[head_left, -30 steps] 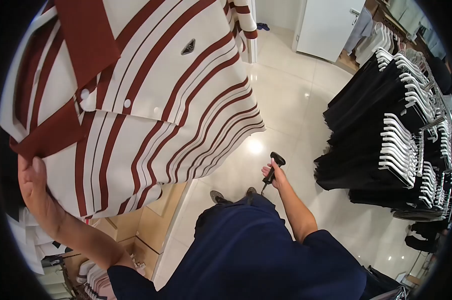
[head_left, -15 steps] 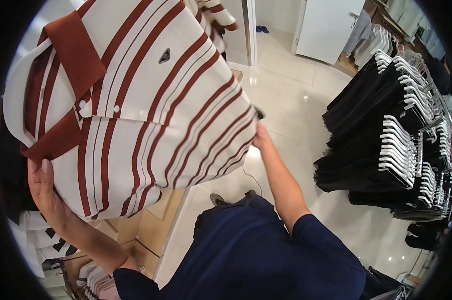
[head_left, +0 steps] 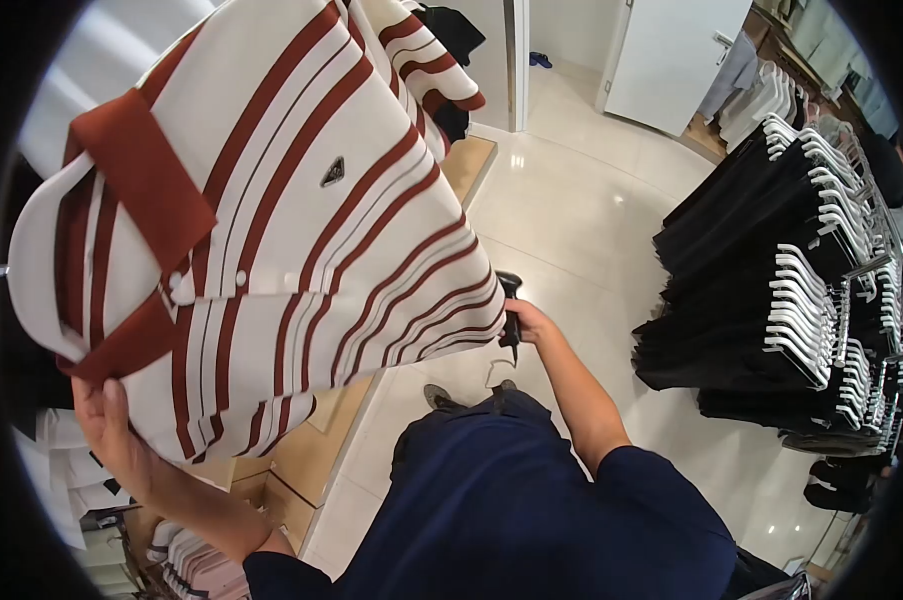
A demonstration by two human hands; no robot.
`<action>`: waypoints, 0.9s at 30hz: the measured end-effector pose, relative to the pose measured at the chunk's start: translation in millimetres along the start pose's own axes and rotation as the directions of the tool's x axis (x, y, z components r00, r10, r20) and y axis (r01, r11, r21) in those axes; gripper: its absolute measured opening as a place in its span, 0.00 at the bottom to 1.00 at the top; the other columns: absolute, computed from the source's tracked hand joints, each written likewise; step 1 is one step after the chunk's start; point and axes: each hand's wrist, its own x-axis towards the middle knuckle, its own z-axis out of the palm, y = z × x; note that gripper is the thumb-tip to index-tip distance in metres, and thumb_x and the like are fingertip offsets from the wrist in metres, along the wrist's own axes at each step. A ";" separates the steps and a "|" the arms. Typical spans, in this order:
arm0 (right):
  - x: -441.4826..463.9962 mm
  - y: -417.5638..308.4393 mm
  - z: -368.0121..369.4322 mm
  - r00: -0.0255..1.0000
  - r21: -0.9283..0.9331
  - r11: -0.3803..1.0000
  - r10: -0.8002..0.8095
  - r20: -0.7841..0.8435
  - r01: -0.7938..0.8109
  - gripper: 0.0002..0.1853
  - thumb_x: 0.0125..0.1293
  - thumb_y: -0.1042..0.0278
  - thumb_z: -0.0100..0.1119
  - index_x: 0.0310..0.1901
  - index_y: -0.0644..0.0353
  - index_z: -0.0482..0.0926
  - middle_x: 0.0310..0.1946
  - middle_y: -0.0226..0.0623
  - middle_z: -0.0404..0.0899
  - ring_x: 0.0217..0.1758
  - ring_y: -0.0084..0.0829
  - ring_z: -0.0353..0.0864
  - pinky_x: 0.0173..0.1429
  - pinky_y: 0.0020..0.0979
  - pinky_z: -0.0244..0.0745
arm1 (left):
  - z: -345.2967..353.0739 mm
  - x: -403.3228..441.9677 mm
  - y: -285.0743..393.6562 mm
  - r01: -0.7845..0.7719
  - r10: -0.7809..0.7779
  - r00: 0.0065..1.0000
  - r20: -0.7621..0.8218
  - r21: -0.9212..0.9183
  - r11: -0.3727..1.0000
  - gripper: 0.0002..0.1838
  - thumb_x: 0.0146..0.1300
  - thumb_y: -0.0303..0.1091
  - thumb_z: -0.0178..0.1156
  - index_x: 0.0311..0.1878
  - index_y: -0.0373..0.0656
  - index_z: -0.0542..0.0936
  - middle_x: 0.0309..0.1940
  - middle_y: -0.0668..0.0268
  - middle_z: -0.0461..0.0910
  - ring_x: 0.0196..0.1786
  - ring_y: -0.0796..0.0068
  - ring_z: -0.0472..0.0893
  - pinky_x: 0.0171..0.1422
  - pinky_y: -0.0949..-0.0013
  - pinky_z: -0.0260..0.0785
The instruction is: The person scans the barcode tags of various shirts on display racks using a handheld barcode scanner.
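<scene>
A cream shirt with rust-red stripes [head_left: 302, 230] and a rust-red collar hangs on a white hanger [head_left: 37, 265] at the upper left. My left hand [head_left: 110, 425] is closed on the shirt just below its collar. Beside the shirt's lower hem, my right hand [head_left: 528, 322] is closed round a black handheld device [head_left: 512, 310] with a thin cable; its upper end is close to the hem. A small dark triangular badge [head_left: 334, 172] shows on the shirt's chest.
Racks of black garments [head_left: 732, 300] on white hangers stand at the right. A white door [head_left: 672, 60] is at the top. Light wooden shelving [head_left: 317, 450] lies beneath the shirt. Pink garments [head_left: 207, 565] hang at the lower left, and glossy tiles [head_left: 572, 220] cover the floor.
My left hand and the collar have moved down. My right hand, holding the black device, has risen from low beside my body to the shirt's hem.
</scene>
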 end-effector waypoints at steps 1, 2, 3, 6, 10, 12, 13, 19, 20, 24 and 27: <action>-4.7 11.2 -0.1 0.982 0.032 0.999 0.014 -0.191 -0.008 0.15 0.71 0.57 0.60 0.49 0.60 0.81 0.34 0.39 0.85 0.30 0.27 0.84 0.27 0.30 0.79 | -12.4 -7.2 0.3 -0.016 0.016 1.000 -0.018 0.006 1.000 0.28 0.71 0.30 0.61 0.70 0.26 0.68 0.63 0.53 0.76 0.65 0.67 0.75 0.74 0.64 0.59; -0.7 22.5 1.7 0.963 0.092 0.996 0.023 -0.269 0.002 0.15 0.71 0.56 0.59 0.47 0.61 0.81 0.33 0.39 0.85 0.30 0.29 0.84 0.27 0.32 0.79 | -20.0 -11.4 -0.2 -0.032 0.032 0.999 -0.031 0.011 0.999 0.30 0.70 0.31 0.63 0.70 0.25 0.68 0.63 0.52 0.76 0.65 0.66 0.75 0.75 0.62 0.59; 11.1 35.4 -2.5 0.938 0.148 0.989 0.037 -0.344 0.016 0.16 0.72 0.55 0.58 0.44 0.61 0.81 0.31 0.38 0.85 0.30 0.30 0.83 0.27 0.34 0.79 | -20.5 -13.4 0.5 -0.054 0.054 0.998 -0.014 0.011 0.998 0.30 0.70 0.31 0.63 0.70 0.25 0.67 0.64 0.52 0.76 0.65 0.65 0.75 0.75 0.62 0.59; 62.9 71.3 -4.3 0.965 0.122 0.992 0.062 -0.255 -0.031 0.24 0.78 0.47 0.48 0.58 0.58 0.81 0.53 0.42 0.87 0.50 0.36 0.88 0.55 0.42 0.86 | -26.6 -16.3 5.6 -0.090 0.089 0.996 0.013 0.057 0.994 0.31 0.69 0.34 0.64 0.69 0.26 0.68 0.64 0.52 0.76 0.66 0.64 0.75 0.75 0.61 0.58; 78.3 58.8 56.1 0.990 0.109 0.992 -0.049 -0.130 0.063 0.29 0.76 0.42 0.47 0.63 0.58 0.79 0.58 0.41 0.84 0.58 0.40 0.85 0.62 0.46 0.82 | -27.0 -16.0 3.8 -0.066 0.062 0.996 0.059 0.057 0.996 0.30 0.70 0.35 0.64 0.68 0.26 0.69 0.64 0.52 0.76 0.66 0.65 0.75 0.74 0.62 0.59; 74.1 45.5 71.2 0.991 0.196 0.975 -0.086 -0.107 0.106 0.32 0.75 0.38 0.47 0.64 0.58 0.77 0.60 0.41 0.83 0.60 0.41 0.84 0.65 0.47 0.80 | -28.0 -17.7 0.2 -0.041 0.040 0.999 0.009 0.082 0.996 0.29 0.70 0.35 0.63 0.68 0.26 0.69 0.64 0.51 0.76 0.65 0.65 0.75 0.74 0.63 0.59; 65.3 37.6 73.0 0.989 0.279 0.953 -0.088 -0.119 0.119 0.34 0.74 0.36 0.46 0.65 0.57 0.77 0.62 0.41 0.82 0.61 0.42 0.83 0.66 0.48 0.79 | -32.3 -19.8 -0.6 -0.033 0.031 0.999 0.026 0.075 0.997 0.28 0.71 0.34 0.62 0.68 0.27 0.70 0.63 0.52 0.76 0.65 0.66 0.75 0.74 0.64 0.59; 42.2 8.7 67.7 0.859 0.335 0.804 -0.382 -0.341 0.491 0.36 0.68 0.31 0.52 0.65 0.54 0.76 0.62 0.38 0.81 0.63 0.41 0.81 0.68 0.47 0.77 | -51.9 -35.0 -8.2 0.024 -0.029 0.999 0.037 0.127 0.992 0.30 0.70 0.38 0.64 0.67 0.27 0.71 0.60 0.52 0.79 0.62 0.66 0.78 0.73 0.64 0.60; 35.7 -0.3 67.5 0.850 0.336 0.793 -0.398 -0.345 0.508 0.36 0.69 0.32 0.52 0.66 0.54 0.76 0.62 0.38 0.81 0.63 0.41 0.80 0.68 0.45 0.77 | -55.8 -37.2 -8.8 0.031 -0.040 0.998 0.057 0.138 0.990 0.31 0.69 0.38 0.65 0.67 0.27 0.71 0.59 0.53 0.79 0.62 0.66 0.78 0.72 0.64 0.60; 16.5 -18.9 57.9 0.737 0.339 0.662 -0.530 -0.420 0.669 0.27 0.74 0.47 0.44 0.64 0.57 0.76 0.61 0.41 0.81 0.62 0.44 0.81 0.69 0.44 0.76 | -70.8 -48.7 -17.1 0.085 -0.099 0.992 0.075 0.164 0.983 0.33 0.68 0.39 0.67 0.69 0.28 0.69 0.60 0.53 0.79 0.62 0.66 0.77 0.72 0.65 0.61; 14.9 -18.7 38.3 0.643 0.304 0.570 -0.623 -0.446 0.763 0.32 0.75 0.40 0.39 0.60 0.62 0.76 0.57 0.46 0.82 0.60 0.46 0.82 0.65 0.47 0.79 | -75.1 -57.9 -27.2 0.120 -0.130 0.990 0.060 0.140 0.983 0.33 0.68 0.37 0.67 0.69 0.28 0.68 0.61 0.54 0.79 0.62 0.67 0.77 0.72 0.65 0.61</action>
